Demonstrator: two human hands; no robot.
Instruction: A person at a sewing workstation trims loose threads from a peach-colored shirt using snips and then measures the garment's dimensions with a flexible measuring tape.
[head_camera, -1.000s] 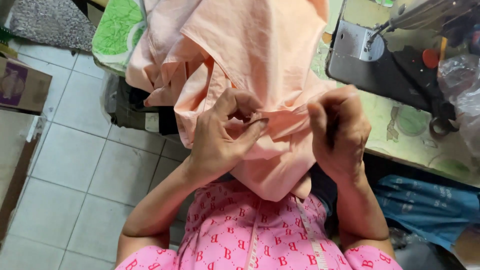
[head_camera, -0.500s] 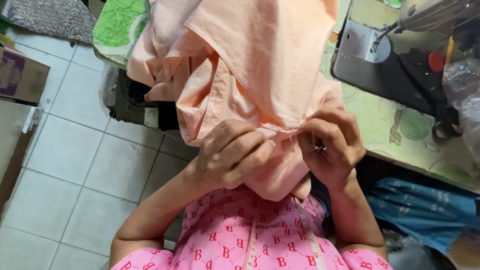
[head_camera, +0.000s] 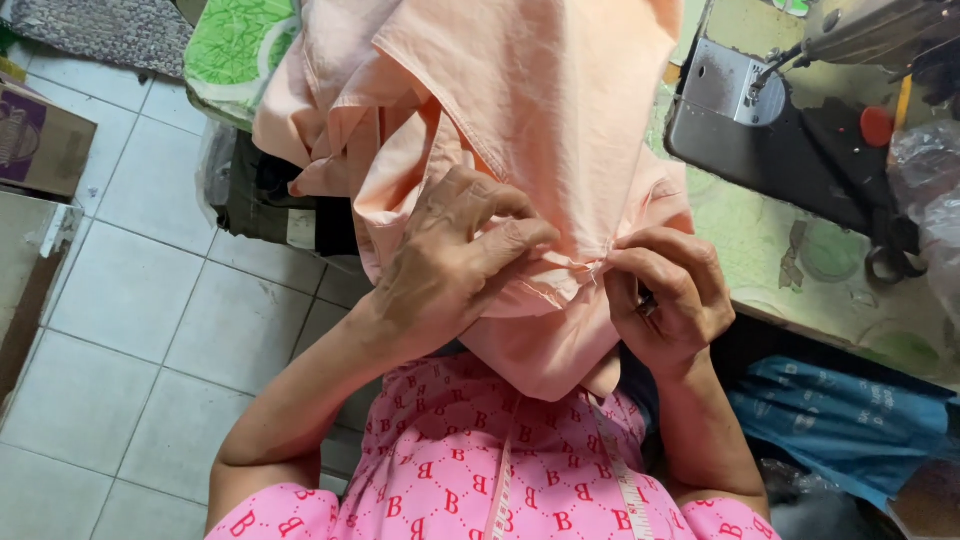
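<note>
Both hands pinch a hem of the peach fabric (head_camera: 540, 110) held up over the lap beside the sewing machine counter (head_camera: 770, 230), left hand (head_camera: 450, 265) and right hand (head_camera: 665, 290) clenched on it; light, limp cloth, likely best gripped along that stitched edge.

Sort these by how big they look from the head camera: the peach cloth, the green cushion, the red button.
1. peach cloth, though it is nearest the camera
2. green cushion, partly hidden
3. red button
</note>
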